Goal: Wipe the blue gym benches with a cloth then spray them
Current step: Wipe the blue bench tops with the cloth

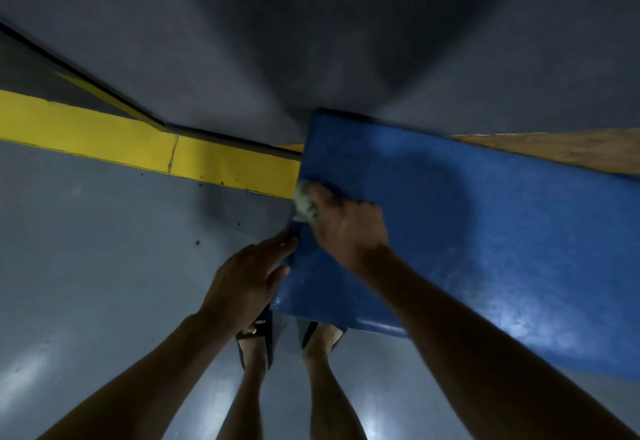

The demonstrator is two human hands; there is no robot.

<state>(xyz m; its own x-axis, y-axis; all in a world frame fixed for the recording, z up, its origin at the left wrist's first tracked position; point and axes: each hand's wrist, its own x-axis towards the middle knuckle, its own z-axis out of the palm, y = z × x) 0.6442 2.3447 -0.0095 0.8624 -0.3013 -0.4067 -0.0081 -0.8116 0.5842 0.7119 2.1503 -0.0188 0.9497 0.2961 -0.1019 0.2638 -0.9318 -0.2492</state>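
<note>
A blue padded gym bench (467,225) runs from the centre to the right edge, its left end near me. My right hand (349,228) grips a pale greenish cloth (305,204) and presses it on the bench top at the left edge. My left hand (249,280) rests with straight fingers against the bench's left end, just below the cloth. No spray bottle is in sight.
A grey wall (311,41) rises behind the bench. A yellow painted strip (138,148) runs along the floor's edge at the left. My two feet in dark sandals (256,335) stand on the grey floor (104,283) beside the bench end. A brown wooden board (571,152) shows behind the bench.
</note>
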